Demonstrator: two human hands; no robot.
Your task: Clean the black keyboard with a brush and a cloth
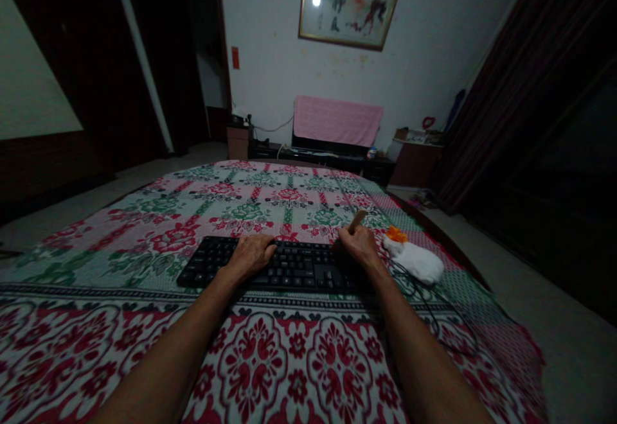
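Note:
A black keyboard point(294, 268) lies on a bed with a red, green and white flowered cover point(270, 360). My left hand point(251, 254) rests on the keyboard's left-middle part, fingers curled over the keys and its far edge. My right hand point(359, 244) is closed round a small wooden handle point(357, 221) that sticks up from the fist, above the keyboard's right end. What is at the handle's lower end is hidden by the hand.
A white cloth with an orange piece point(414, 258) lies right of the keyboard, beside a black cable point(434, 321) trailing toward the bed's right edge. Beyond the bed stand a low cabinet with a pink-covered screen point(337, 121), a framed picture point(348, 8) and dark curtains point(525, 90).

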